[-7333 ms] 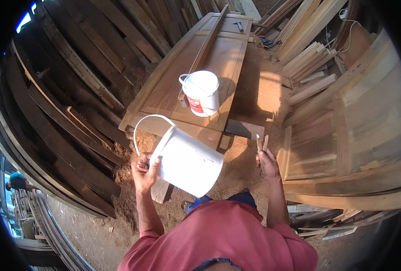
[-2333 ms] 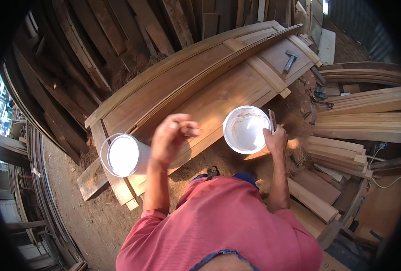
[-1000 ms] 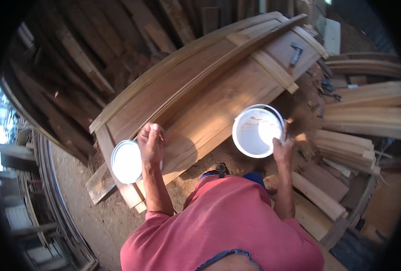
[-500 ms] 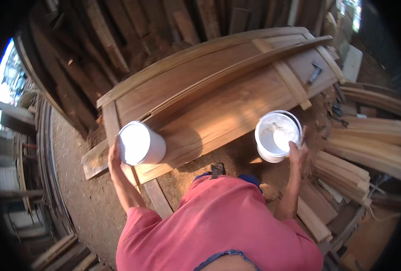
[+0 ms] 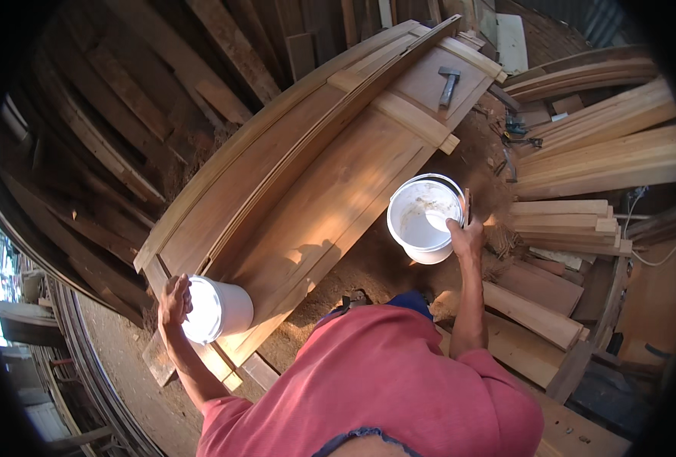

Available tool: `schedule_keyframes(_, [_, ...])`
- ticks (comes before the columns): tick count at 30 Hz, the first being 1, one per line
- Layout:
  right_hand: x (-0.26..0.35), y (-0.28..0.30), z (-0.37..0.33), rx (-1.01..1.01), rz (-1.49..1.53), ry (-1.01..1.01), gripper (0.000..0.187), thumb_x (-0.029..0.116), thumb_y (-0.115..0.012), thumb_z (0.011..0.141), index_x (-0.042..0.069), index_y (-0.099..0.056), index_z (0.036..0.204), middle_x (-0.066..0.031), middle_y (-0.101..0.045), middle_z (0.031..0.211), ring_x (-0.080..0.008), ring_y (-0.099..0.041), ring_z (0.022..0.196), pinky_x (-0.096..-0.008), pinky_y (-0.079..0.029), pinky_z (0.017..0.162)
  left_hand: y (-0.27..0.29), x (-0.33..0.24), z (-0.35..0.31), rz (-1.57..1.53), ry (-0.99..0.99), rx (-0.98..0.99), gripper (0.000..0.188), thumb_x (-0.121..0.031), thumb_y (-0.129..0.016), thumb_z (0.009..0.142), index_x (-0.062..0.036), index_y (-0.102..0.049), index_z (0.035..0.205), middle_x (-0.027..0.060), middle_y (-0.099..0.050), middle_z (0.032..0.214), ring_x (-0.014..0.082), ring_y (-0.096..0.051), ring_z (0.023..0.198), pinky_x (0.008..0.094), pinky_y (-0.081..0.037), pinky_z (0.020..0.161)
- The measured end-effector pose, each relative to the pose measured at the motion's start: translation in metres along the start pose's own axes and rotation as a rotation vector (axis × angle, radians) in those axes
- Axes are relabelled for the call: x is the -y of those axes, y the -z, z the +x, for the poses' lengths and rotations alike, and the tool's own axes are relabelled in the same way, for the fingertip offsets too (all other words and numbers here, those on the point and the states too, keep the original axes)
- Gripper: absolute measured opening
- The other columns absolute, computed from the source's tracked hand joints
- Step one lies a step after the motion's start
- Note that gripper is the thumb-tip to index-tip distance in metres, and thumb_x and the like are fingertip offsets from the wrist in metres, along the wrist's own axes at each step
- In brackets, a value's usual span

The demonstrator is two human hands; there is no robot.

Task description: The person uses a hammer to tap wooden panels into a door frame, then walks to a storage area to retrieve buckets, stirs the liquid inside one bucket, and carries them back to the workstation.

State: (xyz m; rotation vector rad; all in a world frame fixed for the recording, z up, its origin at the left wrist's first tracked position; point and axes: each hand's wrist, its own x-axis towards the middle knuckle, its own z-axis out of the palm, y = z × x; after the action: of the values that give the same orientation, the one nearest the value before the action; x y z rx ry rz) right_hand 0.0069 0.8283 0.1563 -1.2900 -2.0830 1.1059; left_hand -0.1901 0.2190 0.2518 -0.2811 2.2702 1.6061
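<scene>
My left hand (image 5: 173, 303) is closed at the edge of a white bucket (image 5: 235, 308), at the near left end of a large framed wooden panel (image 5: 338, 199). Glare washes out that bucket's top, so I cannot tell whether it has a lid. My right hand (image 5: 467, 238) grips the rim of a second white bucket (image 5: 427, 253), tilted toward me beside the panel's near edge. Brown residue stains its inside, and its raised handle curves along the rim. A thin brown stick-like piece (image 5: 467, 202) sticks up by my right fingers; its kind is unclear.
A long narrow board (image 5: 307, 152) lies lengthwise on the panel. A hammer (image 5: 449, 86) rests at the far right end. Hand tools (image 5: 522, 139) lie on the ground near stacked planks (image 5: 597, 171) at right. Rough timber (image 5: 132, 91) leans behind.
My view has turned right, so the panel appears more steeply angled. Both hands stay at their buckets; the left hand now sits higher along its bucket's edge.
</scene>
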Motion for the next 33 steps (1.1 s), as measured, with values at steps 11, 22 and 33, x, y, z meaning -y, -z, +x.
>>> schedule_keyframes(11, [-0.022, 0.053, 0.04, -0.013, -0.136, -0.135, 0.047, 0.03, -0.07, 0.068, -0.005, -0.065, 0.099, -0.0274, -0.068, 0.095, -0.041, -0.067, 0.091, -0.0451, -0.051, 0.085, -0.109, -0.084, -0.014, -0.689, -0.123, 0.233, 0.04, -0.042, -0.049, 0.1, -0.0034, -0.053, 0.092, -0.005, -0.035, 0.055, 0.0032, -0.028, 0.037, 0.0186, -0.024, 0.032])
schedule_keyframes(22, [-0.122, 0.137, 0.132, -0.14, -0.262, -0.428, 0.054, 0.033, -0.07, 0.069, -0.005, -0.062, 0.107, -0.0287, -0.066, 0.104, -0.0444, -0.063, 0.1, -0.0487, -0.049, 0.09, -0.416, -0.217, 0.057, -0.657, -0.15, 0.766, 0.046, -0.046, -0.053, 0.096, -0.0007, -0.052, 0.097, -0.0022, -0.037, 0.059, 0.0053, -0.031, 0.04, 0.0206, -0.031, 0.036])
schedule_keyframes(33, [-0.184, 0.251, 0.308, -0.194, -0.309, -0.572, 0.045, 0.026, -0.067, 0.069, -0.006, -0.063, 0.101, -0.0292, -0.066, 0.1, -0.0437, -0.064, 0.097, -0.0478, -0.05, 0.088, -0.726, -0.346, 0.107, -0.672, -0.162, 0.884, 0.049, -0.046, -0.05, 0.097, 0.0023, -0.051, 0.091, -0.0032, -0.036, 0.056, 0.0046, -0.03, 0.039, 0.0208, -0.029, 0.036])
